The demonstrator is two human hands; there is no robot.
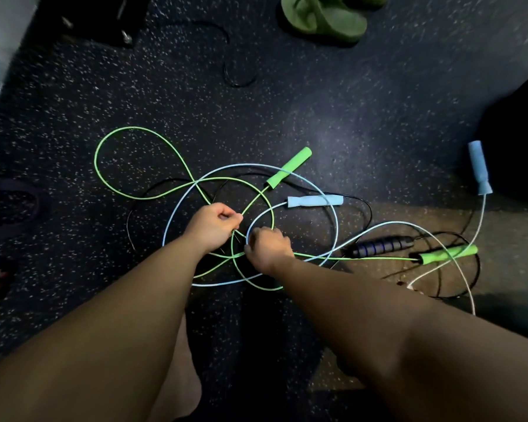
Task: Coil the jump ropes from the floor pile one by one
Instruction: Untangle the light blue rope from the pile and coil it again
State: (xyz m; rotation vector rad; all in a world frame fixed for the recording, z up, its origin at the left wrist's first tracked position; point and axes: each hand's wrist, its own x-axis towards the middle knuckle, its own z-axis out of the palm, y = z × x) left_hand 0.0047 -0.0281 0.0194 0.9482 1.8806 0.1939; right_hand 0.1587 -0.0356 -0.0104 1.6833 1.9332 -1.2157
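Speckled dark floor (333, 95) carries the tangled ropes at centre. Left hand (212, 225), fingers curled, pinches the green rope (125, 130); right hand (269, 246) at its 4 o'clock closes on green and blue rope (336, 220) strands. Green sandals (323, 16) lie at 12 o'clock.

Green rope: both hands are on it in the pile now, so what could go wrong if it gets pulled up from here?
The green rope crosses the blue rope and a black rope repeatedly, so lifting may drag them along or tighten a knot. Its handles lie far apart on the floor and may snag. Both left hand and right hand pinch close together, leaving long slack.
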